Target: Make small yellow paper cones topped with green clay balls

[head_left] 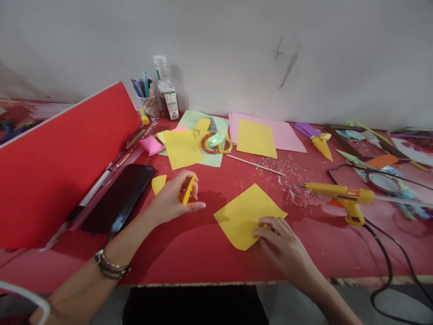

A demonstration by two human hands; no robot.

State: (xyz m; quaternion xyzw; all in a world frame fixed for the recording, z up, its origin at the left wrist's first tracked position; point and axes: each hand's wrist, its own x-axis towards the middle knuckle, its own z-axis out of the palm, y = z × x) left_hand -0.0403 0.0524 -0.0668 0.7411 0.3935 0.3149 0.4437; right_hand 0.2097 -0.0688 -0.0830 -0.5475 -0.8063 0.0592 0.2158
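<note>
My left hand is raised a little above the red table, its fingers curled round a small, narrow yellow-orange piece that looks like folded paper. Under my right hand lies a yellow sheet of paper, turned cornerwise. My right fingers are bent and grip the sheet near its lower right edge; the fingertips are partly hidden. Beside my left wrist a small yellow paper scrap shows, partly covered by the hand.
A yellow glue gun with a black cord lies at right. At left are a black phone and a leaning red board. Scissors, yellow sheets, a pen cup and a bottle are behind.
</note>
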